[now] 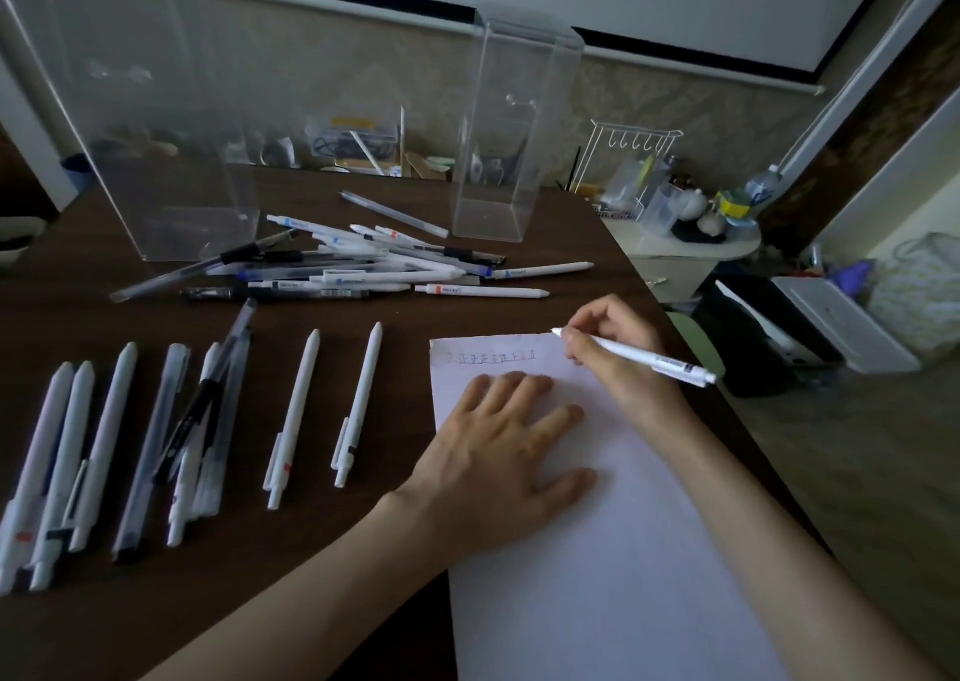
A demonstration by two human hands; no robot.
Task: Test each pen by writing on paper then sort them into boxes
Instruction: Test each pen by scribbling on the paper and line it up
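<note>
A white sheet of paper [597, 566] lies on the dark wooden table [332, 535], with a short row of small marks near its top edge. My left hand [498, 457] rests flat on the paper, fingers spread. My right hand [613, 353] grips a white pen [649, 355] whose tip sits at the paper's top right corner. A loose pile of pens [363, 264] lies behind. Several pens [130, 446] lie in a row at the left. Two clear boxes stand at the back, a large box [156, 124] and a narrow box [514, 129].
The table's right edge runs diagonally just past my right hand. Beyond it stand a small white side table [691, 243] with cups and a wire rack, and a white bin [841, 321] on the floor. Clutter lines the wall behind the boxes.
</note>
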